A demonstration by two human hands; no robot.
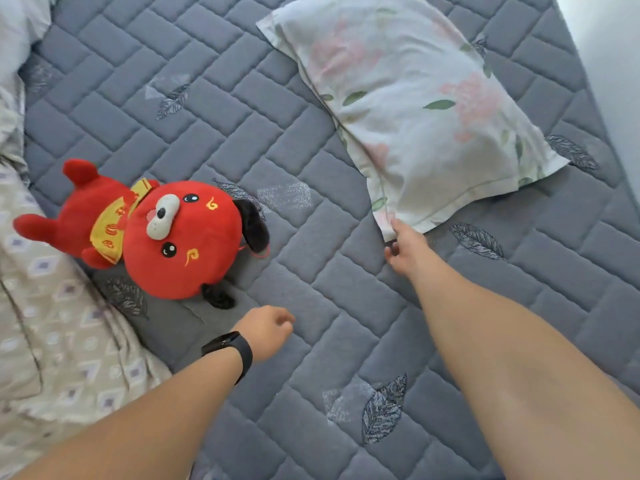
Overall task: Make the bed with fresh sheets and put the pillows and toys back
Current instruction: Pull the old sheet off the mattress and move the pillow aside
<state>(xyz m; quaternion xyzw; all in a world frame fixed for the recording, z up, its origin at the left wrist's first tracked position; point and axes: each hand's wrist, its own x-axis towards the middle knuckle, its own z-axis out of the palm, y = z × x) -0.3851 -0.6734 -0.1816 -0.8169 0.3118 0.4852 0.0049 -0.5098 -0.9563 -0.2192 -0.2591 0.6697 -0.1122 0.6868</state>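
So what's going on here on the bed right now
A person is leaning over a grey quilted mattress cover. The right hand reaches to the near corner of the floral pillow, its fingers right at the pillowcase edge. The left hand, with a black wristband, hangs loosely curled and holds nothing. A red plush dog lies on the left, beside bunched patterned bedding. No fresh sheet is spread yet.

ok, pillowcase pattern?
The rectangular white fabric pillow carries pink flowers and green leaves, clearest in the head view.
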